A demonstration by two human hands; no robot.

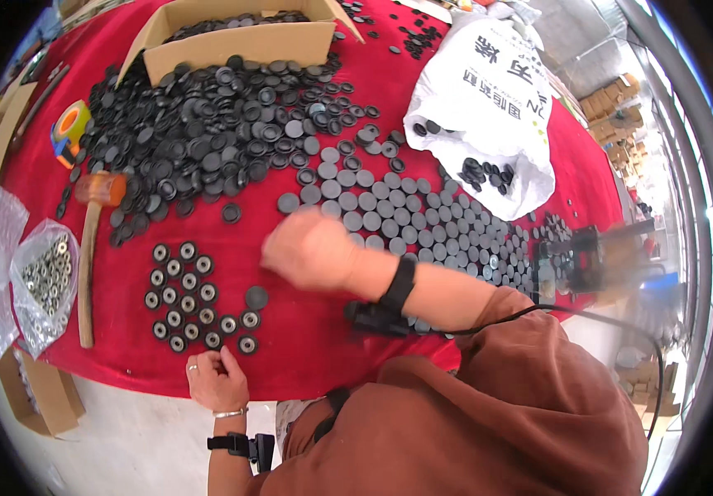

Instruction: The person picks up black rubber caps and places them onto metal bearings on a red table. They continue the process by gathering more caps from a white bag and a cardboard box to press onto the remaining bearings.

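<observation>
The left hand (pixel 217 382) rested near the edge of the red table (pixel 307 372). Its fingers were curled in, and the fingertips touched a small black ring (pixel 246 345) with a shiny middle. It was hard to tell if it pinched the ring or only touched it. That ring lay at the near end of a neat group of the same rings (pixel 187 293), set in rows just past the hand. One plain black disc (pixel 256 297) lay beside the group.

The right hand (pixel 307 248) was over the table, a bit further out. It was blurry, so I could not tell if it held anything.

To the left lay a clear bag of silver metal bits (pixel 42 277) and a mallet (pixel 90 240) with an orange head and a wooden handle. Past the right hand, flat grey discs (pixel 423 219) lay in rows. Further back was a big heap of black caps (pixel 208 124). A white plastic bag (pixel 489 107) and a cardboard box (pixel 241 37) were furthest away.
</observation>
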